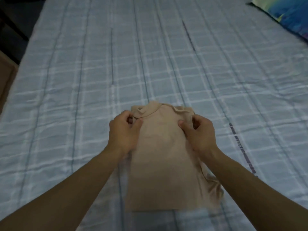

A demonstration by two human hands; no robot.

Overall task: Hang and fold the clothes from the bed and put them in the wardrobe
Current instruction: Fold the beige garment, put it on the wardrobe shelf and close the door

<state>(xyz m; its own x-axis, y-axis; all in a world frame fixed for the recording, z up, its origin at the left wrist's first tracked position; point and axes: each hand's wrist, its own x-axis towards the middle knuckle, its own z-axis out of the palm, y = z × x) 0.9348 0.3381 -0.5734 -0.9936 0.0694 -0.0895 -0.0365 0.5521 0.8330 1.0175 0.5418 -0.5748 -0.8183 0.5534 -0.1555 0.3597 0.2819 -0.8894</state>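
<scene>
On the bed (pixel 166 55), near its close edge, your beige collared shirt (pixel 164 164) lies folded into a narrow strip, collar end away from you — loose fabric bunches out at its lower right. Your left hand (pixel 124 132) pinches the shirt's left edge just below the collar, and your right hand (pixel 196 132) pinches the right edge opposite. Far off at the upper right sits a blue pillow (pixel 286 12) — well apart from the shirt
</scene>
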